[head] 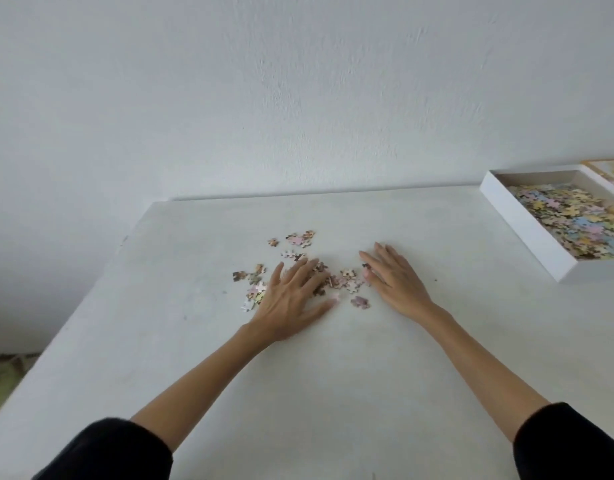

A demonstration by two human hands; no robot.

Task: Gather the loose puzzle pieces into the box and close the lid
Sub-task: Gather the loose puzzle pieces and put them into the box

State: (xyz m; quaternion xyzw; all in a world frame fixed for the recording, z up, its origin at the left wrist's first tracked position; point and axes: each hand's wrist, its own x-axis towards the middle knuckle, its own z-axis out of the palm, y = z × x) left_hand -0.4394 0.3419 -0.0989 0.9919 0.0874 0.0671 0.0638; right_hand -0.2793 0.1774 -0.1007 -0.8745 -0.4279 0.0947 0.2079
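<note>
Several loose pastel puzzle pieces (pixel 348 280) lie scattered on the white table (pixel 333 375), in the middle. My left hand (pixel 293 296) lies flat with spread fingers on top of part of the pile. My right hand (pixel 390 277) rests flat just right of the pieces, fingers straight and touching the table. More pieces (pixel 300 239) lie a little farther back. The open white box (pixel 527 225), holding many pieces, sits at the far right. The lid (pixel 607 169) shows partly behind it at the right edge.
A white wall rises right behind the table's far edge. The table's left edge runs diagonally, with floor and a green patterned fabric (pixel 4 375) below it. Bare tabletop lies between my hands and the box.
</note>
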